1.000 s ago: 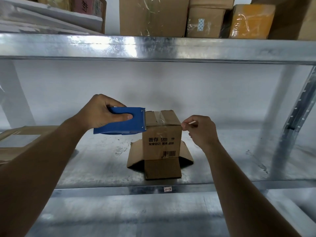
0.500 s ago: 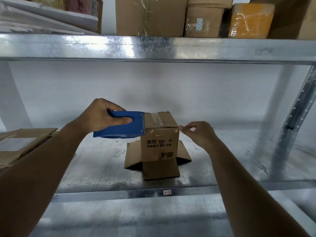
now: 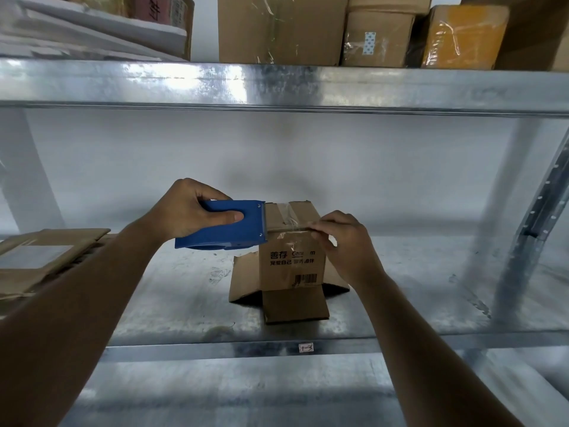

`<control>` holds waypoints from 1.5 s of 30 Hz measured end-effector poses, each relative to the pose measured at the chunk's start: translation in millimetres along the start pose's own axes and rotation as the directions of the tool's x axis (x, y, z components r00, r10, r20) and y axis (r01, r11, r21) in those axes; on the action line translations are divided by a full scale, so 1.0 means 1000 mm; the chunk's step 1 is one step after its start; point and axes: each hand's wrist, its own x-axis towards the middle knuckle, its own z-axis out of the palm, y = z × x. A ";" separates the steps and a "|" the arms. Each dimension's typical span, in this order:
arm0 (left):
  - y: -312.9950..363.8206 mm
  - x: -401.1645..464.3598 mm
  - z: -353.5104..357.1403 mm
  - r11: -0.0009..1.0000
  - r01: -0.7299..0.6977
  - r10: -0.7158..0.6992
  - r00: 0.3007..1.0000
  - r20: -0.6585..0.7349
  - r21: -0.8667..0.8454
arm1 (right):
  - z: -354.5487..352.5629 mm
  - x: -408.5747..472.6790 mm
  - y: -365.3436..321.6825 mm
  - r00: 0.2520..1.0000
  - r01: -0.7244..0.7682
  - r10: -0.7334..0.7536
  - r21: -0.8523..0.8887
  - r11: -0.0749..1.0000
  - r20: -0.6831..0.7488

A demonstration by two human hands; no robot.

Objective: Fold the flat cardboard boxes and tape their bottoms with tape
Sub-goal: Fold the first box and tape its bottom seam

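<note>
A metal shelf [image 3: 172, 306] carries a small cardboard box [image 3: 292, 260], upside down, lower flaps splayed. The left hand [image 3: 191, 211] has its grip curled round a blue tape dispenser [image 3: 224, 224] at the box's top left edge. The right hand [image 3: 345, 241] presses the clear tape [image 3: 289, 224] onto the near edge, fingers bent. Cutting with a jerk could tilt the light box or wrinkle and lift the tape.

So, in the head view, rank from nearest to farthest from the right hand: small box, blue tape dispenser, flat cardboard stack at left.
1. Small box: under the right hand, touching.
2. Blue tape dispenser: just left, at the box's top edge.
3. Flat cardboard stack: far left on the shelf.
</note>
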 end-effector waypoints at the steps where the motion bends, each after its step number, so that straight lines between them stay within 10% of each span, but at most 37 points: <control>1: 0.000 0.000 0.001 1.000 -0.004 0.004 1.000 0.003 0.004 | 0.001 -0.002 0.002 1.000 -0.009 0.009 -0.003 1.000 0.006; 12: 0.005 -0.002 0.001 1.000 -0.025 0.025 1.000 0.015 -0.010 | 0.014 0.013 -0.031 0.993 0.121 -0.122 -0.078 0.990 0.002; 29: -0.015 -0.021 -0.008 0.999 -0.016 0.016 1.000 -0.014 -0.042 | 0.031 0.007 -0.044 0.979 -0.194 0.196 -0.030 0.980 0.062; 36: -0.017 -0.023 0.000 1.000 -0.022 0.022 0.999 -0.028 -0.006 | 0.034 0.023 -0.065 0.975 -0.018 0.051 -0.155 0.988 0.215; 45: -0.038 -0.043 -0.009 0.999 0.052 -0.053 0.997 -0.053 -0.008 | 0.050 0.003 -0.058 0.987 -0.132 0.141 -0.114 0.985 0.079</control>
